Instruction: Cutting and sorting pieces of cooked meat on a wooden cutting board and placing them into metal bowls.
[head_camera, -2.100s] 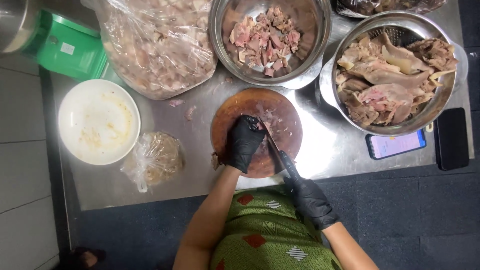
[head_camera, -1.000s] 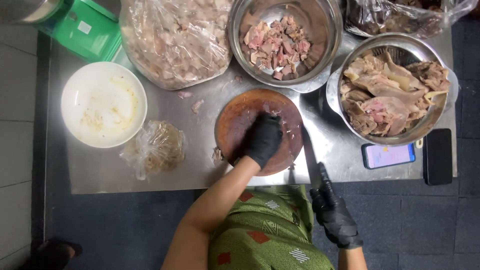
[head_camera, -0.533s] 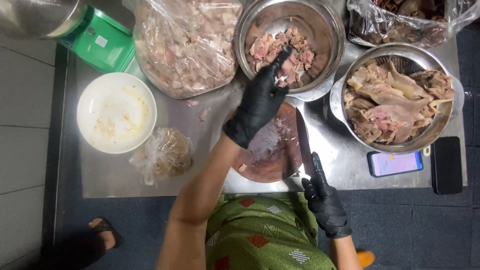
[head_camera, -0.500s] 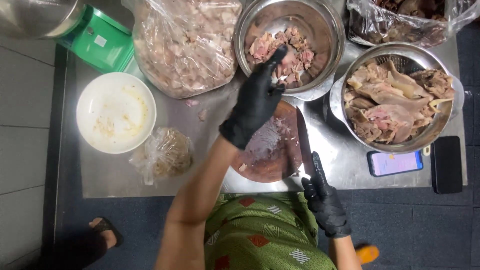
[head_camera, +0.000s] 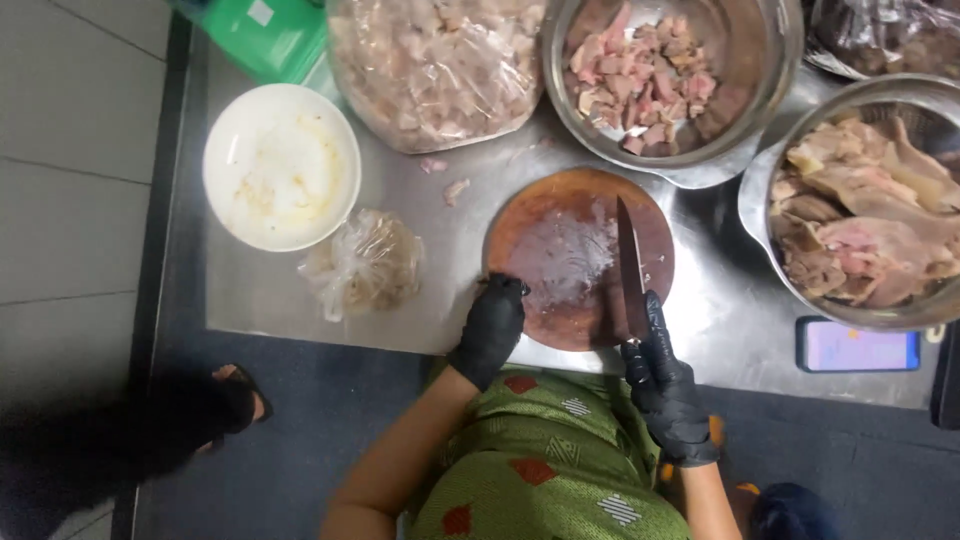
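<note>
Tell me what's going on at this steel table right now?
A person in black gloves stands at a steel table. The right hand holds a long knife, its blade lying over a round wooden chopping board that is bare of meat. The left hand rests at the board's near-left edge. Behind the board, a steel bowl of small cut meat pieces; to the right, a steel bowl of large uncut pieces.

My gloved right hand (head_camera: 665, 385) grips a knife (head_camera: 630, 265), blade flat over the round wooden chopping board (head_camera: 545, 220). My left hand (head_camera: 490, 325) rests at the board's eight o'clock edge. A steel bowl of chopped meat (head_camera: 670, 80) sits at the board's one o'clock, a white bowl (head_camera: 280, 165) at ten
</note>
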